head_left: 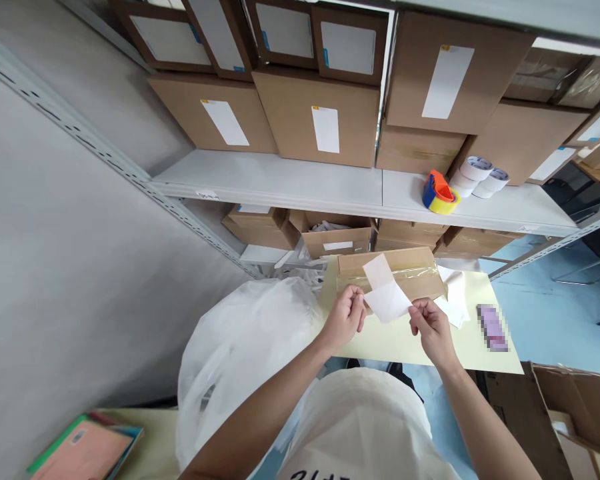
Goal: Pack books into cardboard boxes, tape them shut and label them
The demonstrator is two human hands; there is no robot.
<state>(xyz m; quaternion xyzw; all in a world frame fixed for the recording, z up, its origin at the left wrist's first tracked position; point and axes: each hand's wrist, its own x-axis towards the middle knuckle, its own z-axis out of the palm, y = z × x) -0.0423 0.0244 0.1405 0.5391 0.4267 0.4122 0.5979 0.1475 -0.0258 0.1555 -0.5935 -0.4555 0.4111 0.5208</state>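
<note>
My left hand (347, 317) and my right hand (430, 328) are raised over a pale yellow table (380, 348). Between them they stretch a thin white label (387, 303), each pinching one corner with thumb and forefinger. A paler strip of paper (378, 268) extends above it; whether it is joined to the label I cannot tell. Just behind, a long brown carton (415, 263) with clear tape along it lies on the table. White label sheets (454, 293) rest at the carton's right end, beside my right hand.
A pixelated purple item (493, 327) lies at the table's right. Shelving (270, 175) ahead carries cartons, white tape rolls (476, 168) and a tape dispenser (440, 193). A large white plastic bag (245, 347) bulges at left; an open carton (575, 400) stands lower right.
</note>
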